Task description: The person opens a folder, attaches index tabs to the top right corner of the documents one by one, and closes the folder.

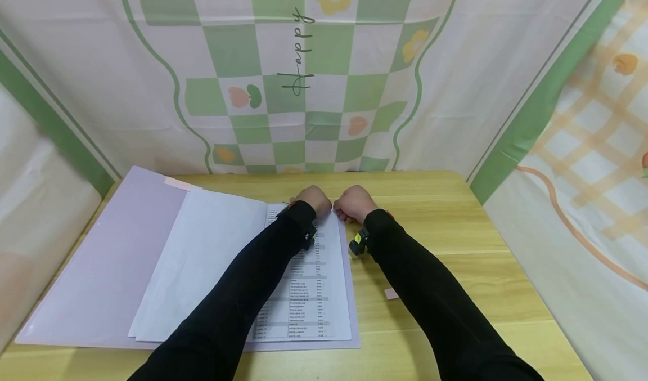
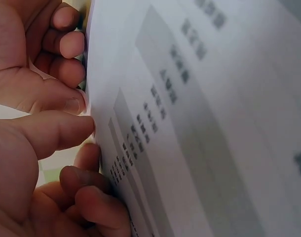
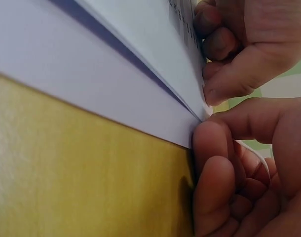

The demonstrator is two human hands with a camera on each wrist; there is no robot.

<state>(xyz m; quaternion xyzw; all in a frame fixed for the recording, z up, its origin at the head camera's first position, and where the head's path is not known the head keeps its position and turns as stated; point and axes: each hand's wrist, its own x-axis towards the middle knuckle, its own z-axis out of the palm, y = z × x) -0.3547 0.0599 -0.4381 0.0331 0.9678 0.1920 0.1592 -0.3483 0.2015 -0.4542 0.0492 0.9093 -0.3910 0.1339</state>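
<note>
A lavender folder lies spread on the table, with a blank white page on its left side and a printed sheet with rows of text on its right. At the top right corner of that sheet, my left hand pinches the edge between thumb and curled fingers. Right beside it, my right hand pinches the corner with thumb and forefinger, its other fingers curled. The two thumbs nearly meet. A thin white strip shows by the right palm; what it belongs to is hidden.
A pale pink strip sticks out at the top of the blank page. Beside the right forearm, a small pink piece lies on the wooden table. Patterned cloth hangs behind and at both sides.
</note>
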